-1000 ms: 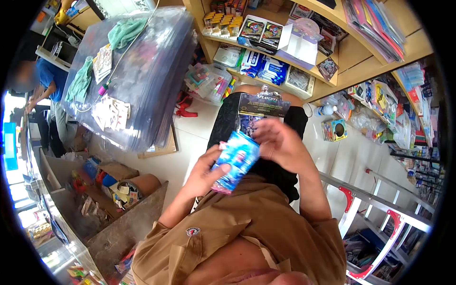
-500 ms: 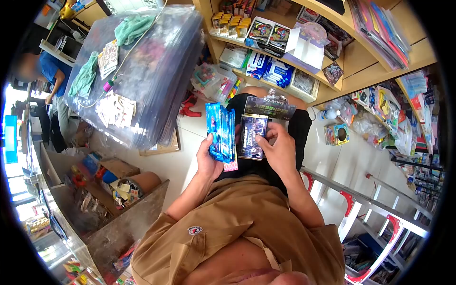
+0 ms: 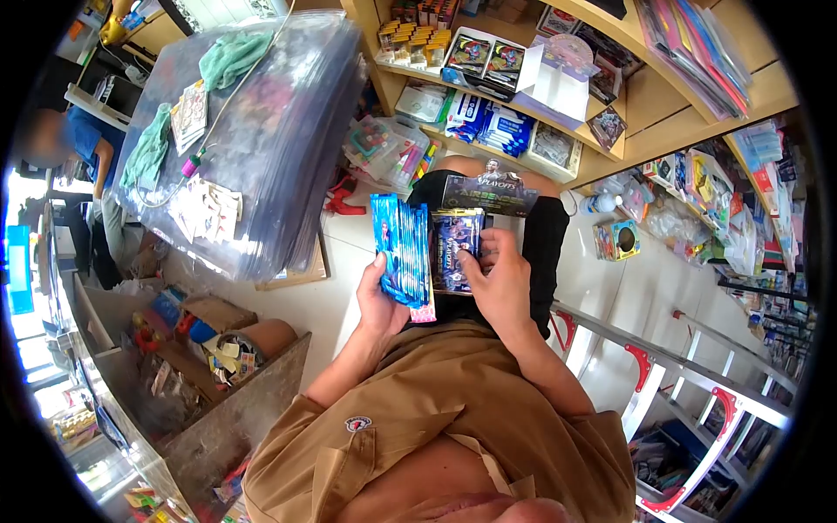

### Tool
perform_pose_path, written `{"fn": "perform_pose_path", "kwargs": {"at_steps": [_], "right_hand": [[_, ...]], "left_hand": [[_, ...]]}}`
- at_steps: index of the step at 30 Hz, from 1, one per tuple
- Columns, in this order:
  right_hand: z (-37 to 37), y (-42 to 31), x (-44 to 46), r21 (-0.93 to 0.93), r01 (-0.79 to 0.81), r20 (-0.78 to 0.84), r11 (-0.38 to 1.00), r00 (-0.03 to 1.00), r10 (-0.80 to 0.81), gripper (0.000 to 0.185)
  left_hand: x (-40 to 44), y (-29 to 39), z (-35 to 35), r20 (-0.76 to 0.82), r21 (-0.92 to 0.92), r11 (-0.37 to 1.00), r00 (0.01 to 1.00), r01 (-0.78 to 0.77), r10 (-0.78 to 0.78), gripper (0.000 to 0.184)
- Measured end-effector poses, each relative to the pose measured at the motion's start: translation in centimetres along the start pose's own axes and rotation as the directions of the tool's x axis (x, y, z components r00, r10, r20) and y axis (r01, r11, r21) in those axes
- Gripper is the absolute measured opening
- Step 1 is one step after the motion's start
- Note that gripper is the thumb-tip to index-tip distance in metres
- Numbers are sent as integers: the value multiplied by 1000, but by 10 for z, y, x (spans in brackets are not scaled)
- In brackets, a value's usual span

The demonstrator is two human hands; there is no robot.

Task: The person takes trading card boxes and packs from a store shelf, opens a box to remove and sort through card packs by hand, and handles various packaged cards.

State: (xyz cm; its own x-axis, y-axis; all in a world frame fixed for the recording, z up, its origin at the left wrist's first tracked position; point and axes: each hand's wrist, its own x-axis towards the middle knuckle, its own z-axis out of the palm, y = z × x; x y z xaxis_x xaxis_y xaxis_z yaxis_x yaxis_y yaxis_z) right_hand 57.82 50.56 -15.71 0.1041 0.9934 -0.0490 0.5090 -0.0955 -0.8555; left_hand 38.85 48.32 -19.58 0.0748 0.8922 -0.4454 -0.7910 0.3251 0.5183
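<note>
A thick stack of shiny blue foil card packs (image 3: 400, 253) is held upright in my left hand (image 3: 380, 294), thumb along its left side. Beneath the stack a pink patterned edge (image 3: 424, 311) peeks out. Just to the right, dark purple card packs (image 3: 457, 248) marked "Playoffs" lie in an opened display box on my lap. Its printed header (image 3: 493, 192) stands up at the far side. My right hand (image 3: 499, 277) is closed on the dark packs, thumb on their face and fingers curled at the right edge. The undersides of both stacks are hidden.
Wooden shelves (image 3: 602, 157) with boxed card packs stand ahead. At left is a pile of clear plastic sheets (image 3: 253, 148) with green cloths on it. An aluminium ladder (image 3: 663, 362) is at right, a scrap-filled bin (image 3: 235, 383) at lower left. Another person (image 3: 91, 144) is at far left.
My right hand and the dark packs have shifted slightly left, closer to the blue stack. The blue packs look a little more fanned. The left hand has moved slightly left and down.
</note>
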Motion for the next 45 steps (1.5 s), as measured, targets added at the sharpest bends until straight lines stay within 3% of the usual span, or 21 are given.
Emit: {"fn": "perform_pose_path", "kwargs": {"at_steps": [2, 4, 6, 8, 9, 10, 14, 16, 20, 23, 28, 30, 31, 33, 37, 39, 42, 43, 44, 45], "right_hand": [[2, -2, -1, 143, 15, -15, 990, 1000, -13, 46], [-3, 3, -1, 228, 0, -41, 974, 999, 10, 46], [-21, -3, 3, 343, -32, -114, 939, 991, 75, 43], [-46, 10, 5, 208, -70, -159, 976, 982, 105, 40], [-60, 13, 6, 40, -109, -122, 993, 986, 113, 37], [-68, 12, 6, 4, -157, -81, 988, 984, 156, 33], [-55, 27, 7, -173, -83, -50, 981, 996, 75, 24], [-44, 24, 10, -179, -100, -63, 979, 994, 89, 24], [-35, 28, 13, -233, -101, -75, 967, 993, 86, 23], [-19, 35, 14, -335, -61, -83, 940, 996, 35, 17], [-7, 47, 13, -354, -42, -52, 934, 998, 25, 15], [-2, 56, 12, -354, 105, -124, 929, 980, -158, 18], [-1, 59, 10, -354, 105, -123, 929, 980, -157, 18], [1, 56, 7, -519, 25, 9, 854, 1000, -24, 16], [1, 45, 10, -626, 85, 68, 775, 996, -53, 11], [-3, 44, 17, -764, 263, 131, 589, 958, -257, 10], [2, 59, 22, -760, 329, 237, 561, 943, -232, 11], [-1, 62, 22, -770, 311, 294, 557, 948, -122, 16], [-9, 56, 25, -770, 316, 296, 554, 946, -128, 16], [-19, 49, 26, -664, 277, 202, 694, 961, -191, 14]], "left_hand": [[-3, 0, 3, -28, 72, 997, 1000, 10, -8, 75], [-1, -2, 0, 126, 11, 1000, 992, 12, -14, 74], [-1, 2, 6, 175, 19, 1000, 984, 21, -24, 74], [-3, 5, 13, 241, -16, 998, 969, -55, 57, 74], [-5, 6, 12, 223, -38, 999, 974, -29, 37, 84], [-6, 6, 15, 223, -40, 999, 974, -25, 33, 84], [-3, 3, 28, 322, -17, 999, 946, 39, -31, 82], [3, -6, 8, 171, 103, 991, 980, 85, -102, 81], [3, -1, 23, 231, 87, 996, 972, 25, -44, 81], [5, -2, 16, 234, 100, 994, 969, 54, -76, 81], [4, -2, 16, 208, 131, 990, 975, 56, -83, 81], [6, -2, 15, 217, 122, 991, 973, 50, -76, 81], [6, -3, 14, 228, 112, 993, 971, 47, -71, 81], [6, -2, 16, 231, 113, 992, 970, 54, -79, 81], [6, -2, 11, 230, 129, 990, 969, 64, -93, 82], [6, -1, 10, 224, 130, 989, 970, 68, -96, 82], [6, -3, 3, 190, 122, 989, 976, 89, -111, 81], [6, -3, 0, 161, 114, 987, 979, 110, -127, 79], [5, -2, 3, 163, 111, 988, 979, 103, -120, 79], [3, -1, 7, 145, 125, 988, 984, 86, -104, 67]]}}
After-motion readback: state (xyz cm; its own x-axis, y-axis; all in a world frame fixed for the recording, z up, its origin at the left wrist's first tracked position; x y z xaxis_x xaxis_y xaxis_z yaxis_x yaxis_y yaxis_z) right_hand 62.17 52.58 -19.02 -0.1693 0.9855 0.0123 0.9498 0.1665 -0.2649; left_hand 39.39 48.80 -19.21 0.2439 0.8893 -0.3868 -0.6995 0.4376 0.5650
